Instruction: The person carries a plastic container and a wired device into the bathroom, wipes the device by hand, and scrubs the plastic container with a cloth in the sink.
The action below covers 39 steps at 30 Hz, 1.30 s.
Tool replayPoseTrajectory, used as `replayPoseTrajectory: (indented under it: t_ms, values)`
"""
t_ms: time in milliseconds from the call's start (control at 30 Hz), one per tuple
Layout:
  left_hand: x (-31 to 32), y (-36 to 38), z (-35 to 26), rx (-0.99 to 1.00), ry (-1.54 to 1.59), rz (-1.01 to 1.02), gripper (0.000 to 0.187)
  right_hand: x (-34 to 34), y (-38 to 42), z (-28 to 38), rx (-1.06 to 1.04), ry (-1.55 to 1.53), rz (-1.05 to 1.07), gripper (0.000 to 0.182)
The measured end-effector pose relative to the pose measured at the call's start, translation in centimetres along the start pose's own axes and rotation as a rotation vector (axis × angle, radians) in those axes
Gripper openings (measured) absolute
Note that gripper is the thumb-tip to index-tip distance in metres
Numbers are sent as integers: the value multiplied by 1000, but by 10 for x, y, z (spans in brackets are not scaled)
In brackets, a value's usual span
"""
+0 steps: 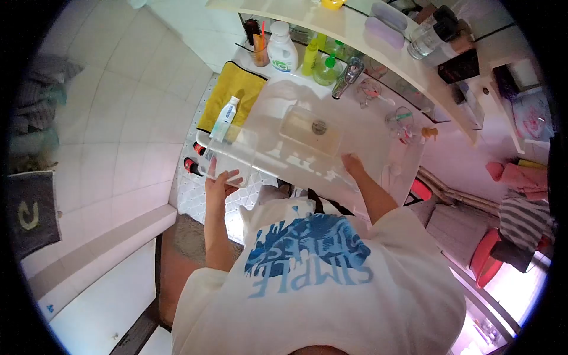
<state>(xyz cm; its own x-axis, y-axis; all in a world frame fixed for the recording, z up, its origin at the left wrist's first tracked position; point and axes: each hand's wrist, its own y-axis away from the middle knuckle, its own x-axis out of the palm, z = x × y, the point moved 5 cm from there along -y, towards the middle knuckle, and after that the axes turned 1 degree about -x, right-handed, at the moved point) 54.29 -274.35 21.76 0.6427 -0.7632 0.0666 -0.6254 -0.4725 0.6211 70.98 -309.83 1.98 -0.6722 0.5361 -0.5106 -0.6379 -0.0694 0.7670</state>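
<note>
My left hand grips the near edge of a clear plastic box or lid, thumb and fingers on its rim. The clear piece is held over the left end of the white sink, overlapping the foot of a white and blue tube. In the basin, a clear rectangular container lies around the drain. My right hand is at the container's near right corner with its fingers curled together; I cannot tell what is in them.
A yellow towel lies on the counter's left end under the tube. Behind the basin stand a white detergent bottle, a green pump bottle and the faucet. Glass cups stand to the right. A shelf overhangs the counter.
</note>
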Motion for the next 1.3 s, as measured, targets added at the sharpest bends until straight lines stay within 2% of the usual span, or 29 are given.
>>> replayPoseTrajectory:
  t_ms: [67,133,200,233,300,400,533,633,700,733,800,1067,1300]
  values:
    - [2,8,-7,-1,-39,-4,56,6,0,10,33,45,-63,50]
    - [1,12,-6,-73,272,35,52,16,-17,5,67,87,-129,54]
    - [-2,13,-7,-101,328,35,49,40,-55,-15,88,12,-207,56]
    - [-3,14,-9,-111,336,39,48,44,-62,-17,90,7,-200,56]
    - [-3,15,-11,-125,343,39,48,58,-69,-16,55,-112,-10,49]
    - [-5,13,-13,-108,309,-7,47,47,-64,-6,8,31,-13,40]
    - [-5,6,-15,-105,237,16,50,20,-36,11,10,49,-106,38]
    - [-1,-3,-14,-101,206,80,53,-2,-21,12,-57,111,-19,39]
    - [-1,-11,-11,-100,200,116,54,-38,25,37,-93,110,-186,33]
    - [2,-17,-9,-102,156,135,55,-42,24,34,-80,112,-204,33]
    - [10,-31,-1,-110,120,175,55,-59,27,35,-88,285,-355,32]
    - [28,-65,1,-167,-211,232,55,-90,76,121,-174,695,-378,27]
    - [27,-79,-3,19,-415,319,52,-108,81,100,-193,879,-492,20]
